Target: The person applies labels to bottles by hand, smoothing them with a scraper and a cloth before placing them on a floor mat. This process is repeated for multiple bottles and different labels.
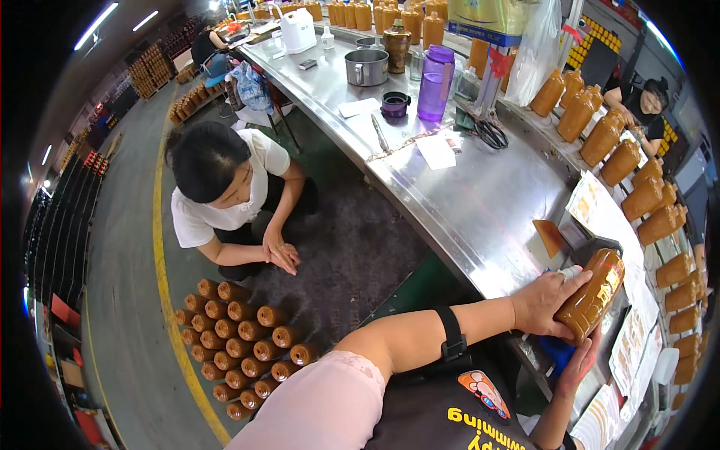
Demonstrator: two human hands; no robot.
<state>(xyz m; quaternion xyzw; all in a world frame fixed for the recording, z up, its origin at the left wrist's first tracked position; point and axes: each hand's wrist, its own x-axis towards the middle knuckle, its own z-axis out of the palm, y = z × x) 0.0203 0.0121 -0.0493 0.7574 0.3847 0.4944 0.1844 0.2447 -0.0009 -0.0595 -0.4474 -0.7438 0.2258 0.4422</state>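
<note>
A glossy brown glazed bottle (595, 292) with a gold marking lies tilted in my hands at the table's edge. My left hand (549, 301) is closed round its side, the thumb and fingers along the glaze; something whitish covers a fingertip. From below, my right hand (580, 366) presses against the bottle's lower end, its fingers partly hidden behind it. Beside the bottle, printed sheets (626, 337) with gold and brown designs lie on the work surface. A small brown triangular piece (548, 237) rests on the metal just beyond my left hand.
The steel table (480, 195) carries a purple drinking bottle (436, 84), a metal pot (367, 67), scissors (491, 135) and a white jug (298, 31). Brown bottles (602, 138) line the right shelf. A person (225, 187) crouches at left beside several bottles (240, 330) on the floor.
</note>
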